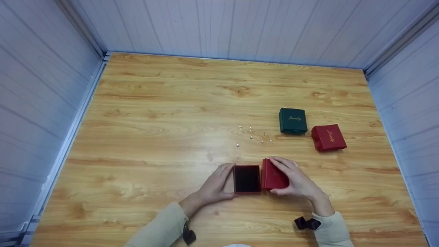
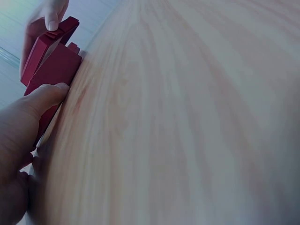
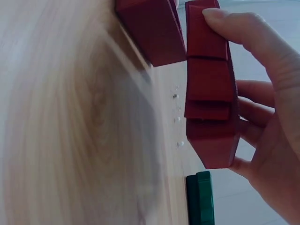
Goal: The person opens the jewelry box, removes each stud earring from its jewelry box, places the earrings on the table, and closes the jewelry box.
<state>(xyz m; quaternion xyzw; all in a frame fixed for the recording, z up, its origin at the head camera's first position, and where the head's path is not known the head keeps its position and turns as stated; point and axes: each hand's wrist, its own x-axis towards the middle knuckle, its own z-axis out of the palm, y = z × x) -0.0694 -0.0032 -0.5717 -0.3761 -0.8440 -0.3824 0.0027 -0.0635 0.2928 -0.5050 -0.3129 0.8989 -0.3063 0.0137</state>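
Near the table's front edge, my left hand (image 1: 215, 185) grips the left side of an uncovered red jewelry box base (image 1: 247, 193) with a black inside. Its thumb (image 2: 49, 95) lies along the base's near wall in the left wrist view. My right hand (image 1: 296, 178) holds a red box lid (image 1: 275, 176) tilted just right of the base, fingers at the far edge and thumb at the near one. The same lid (image 3: 209, 79) fills the middle of the right wrist view, beside the base (image 3: 157, 33). Beyond the base lie several tiny shiny studs (image 1: 251, 137).
A closed green jewelry box (image 1: 293, 121) with gold lettering stands at the right. Beside it sits a closed red jewelry box (image 1: 329, 138). The wooden table (image 1: 154, 103) is bounded by pale panel walls (image 1: 212, 27) at the back and sides.
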